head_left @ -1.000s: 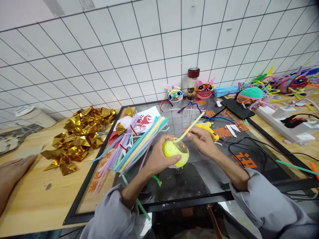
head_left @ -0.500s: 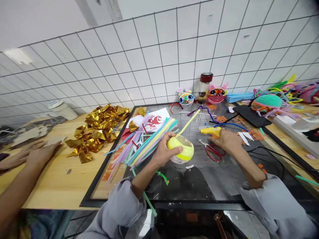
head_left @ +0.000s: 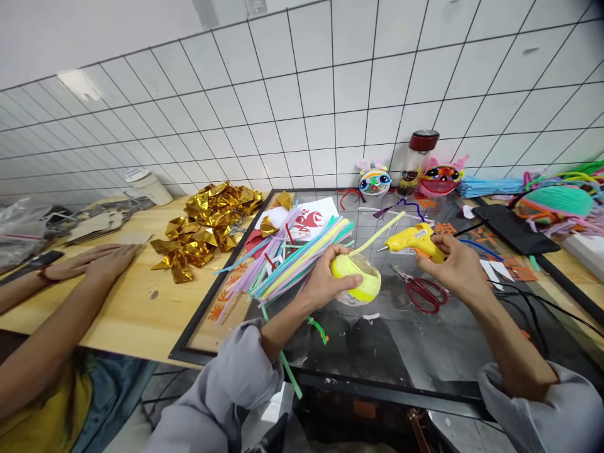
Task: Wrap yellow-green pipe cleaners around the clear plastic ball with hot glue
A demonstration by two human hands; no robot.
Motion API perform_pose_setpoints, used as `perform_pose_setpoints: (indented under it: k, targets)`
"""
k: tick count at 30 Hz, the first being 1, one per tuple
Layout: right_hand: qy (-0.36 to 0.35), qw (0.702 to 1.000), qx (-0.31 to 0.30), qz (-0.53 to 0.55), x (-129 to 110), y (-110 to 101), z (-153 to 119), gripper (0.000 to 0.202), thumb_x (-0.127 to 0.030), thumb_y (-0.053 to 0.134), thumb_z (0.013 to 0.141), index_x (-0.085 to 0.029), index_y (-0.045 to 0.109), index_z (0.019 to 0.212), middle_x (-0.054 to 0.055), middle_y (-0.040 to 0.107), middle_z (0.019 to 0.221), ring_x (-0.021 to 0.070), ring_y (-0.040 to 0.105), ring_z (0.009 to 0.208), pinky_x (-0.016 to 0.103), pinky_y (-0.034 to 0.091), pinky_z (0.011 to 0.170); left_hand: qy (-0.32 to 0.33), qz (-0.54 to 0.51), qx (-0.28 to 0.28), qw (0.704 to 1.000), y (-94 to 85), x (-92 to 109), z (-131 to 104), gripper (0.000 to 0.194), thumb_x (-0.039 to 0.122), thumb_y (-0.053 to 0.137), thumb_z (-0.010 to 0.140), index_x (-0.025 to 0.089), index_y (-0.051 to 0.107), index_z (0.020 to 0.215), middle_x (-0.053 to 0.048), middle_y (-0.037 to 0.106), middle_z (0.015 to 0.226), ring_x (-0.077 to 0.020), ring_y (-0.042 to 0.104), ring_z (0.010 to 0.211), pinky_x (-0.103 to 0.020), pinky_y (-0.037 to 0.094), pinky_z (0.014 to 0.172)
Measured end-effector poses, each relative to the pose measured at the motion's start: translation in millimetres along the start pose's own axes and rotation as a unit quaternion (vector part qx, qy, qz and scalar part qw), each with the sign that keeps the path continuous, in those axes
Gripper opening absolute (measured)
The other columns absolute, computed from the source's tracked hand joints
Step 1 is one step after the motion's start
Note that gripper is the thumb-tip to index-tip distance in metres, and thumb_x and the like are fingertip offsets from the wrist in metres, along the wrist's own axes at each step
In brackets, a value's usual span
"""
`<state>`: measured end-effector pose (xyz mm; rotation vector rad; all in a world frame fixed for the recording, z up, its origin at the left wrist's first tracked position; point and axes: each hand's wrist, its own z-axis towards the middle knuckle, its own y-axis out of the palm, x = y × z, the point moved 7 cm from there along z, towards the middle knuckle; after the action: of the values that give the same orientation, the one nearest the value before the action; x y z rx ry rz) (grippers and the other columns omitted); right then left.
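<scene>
My left hand [head_left: 333, 277] is closed around a small rounded shell [head_left: 363, 286] wrapped in yellow pipe cleaner, its hollow side facing up. One loose pipe cleaner end [head_left: 380, 231] sticks up from it to the right. In my right hand [head_left: 453, 264] is a yellow glue gun [head_left: 410, 239], its nozzle pointing left toward the shell but apart from it. Below the glue gun, red-handled scissors [head_left: 425, 294] lie on the dark glass board. Beside my left hand rests a bundle of pastel pipe cleaners [head_left: 302, 258].
Crumpled gold foil pieces [head_left: 207, 220] lie left of the board; another person's hands [head_left: 101, 261] rest farther left. Along the wall stand two decorated animal faces [head_left: 374, 181] and a lidded bottle [head_left: 418, 163]. A black phone [head_left: 514, 229] and cables [head_left: 528, 302] are on the right.
My right hand has lifted the glue gun off the board and brought it nearer the yellow shell. The left hand keeps its hold. The whole view has shifted slightly.
</scene>
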<state>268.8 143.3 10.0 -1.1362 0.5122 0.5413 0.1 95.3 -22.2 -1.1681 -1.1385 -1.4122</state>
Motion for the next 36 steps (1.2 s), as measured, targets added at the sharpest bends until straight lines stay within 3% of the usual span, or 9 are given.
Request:
perform_pose_setpoints:
  k: [5,11,24,36]
  targets:
    - [-0.088,0.994,0.046,0.051,-28.0,-5.3,-19.1,0.039,-0.047,0.069,0.069,-0.021,0.06,0.096,0.004,0.069,0.077,0.0208,0.066,0.063,0.032,0.052,0.061,-0.01,0.041,0.024,0.999,0.6,3.4,-3.2,0.059,0.033,0.087,0.059,0.019,0.054,0.106,-0.004,0.062,0.113,-0.0163,0.06,0.094,-0.027,0.049,0.084]
    - [-0.187,0.975,0.118,-0.003,-51.9,-5.8,-40.5,0.033,-0.045,0.064,0.08,-0.022,0.059,0.102,0.008,0.072,0.088,0.0225,0.068,0.071,0.034,0.054,0.066,-0.012,0.05,0.028,0.998,3.7,8.1,-5.9,0.058,0.033,0.087,0.059,0.019,0.054,0.105,-0.003,0.062,0.107,-0.0161,0.061,0.09,-0.027,0.05,0.081]
    - [-0.188,0.971,0.14,-0.051,-51.6,3.9,-50.3,0.033,-0.048,0.064,0.086,-0.021,0.059,0.105,0.01,0.072,0.09,0.0245,0.068,0.074,0.036,0.055,0.068,-0.02,0.051,0.029,0.998,5.8,10.5,-7.3,0.06,0.033,0.088,0.058,0.019,0.053,0.104,-0.002,0.062,0.106,-0.0156,0.061,0.089,-0.026,0.051,0.081]
    - [-0.199,0.973,0.115,-0.005,-55.9,-0.5,-50.0,0.025,-0.044,0.064,0.087,-0.024,0.058,0.101,0.008,0.071,0.088,0.0252,0.069,0.077,0.037,0.054,0.07,-0.015,0.062,0.021,0.998,4.8,8.3,-6.8,0.061,0.037,0.089,0.056,0.02,0.055,0.104,-0.004,0.064,0.111,-0.0164,0.06,0.09,-0.027,0.05,0.084]
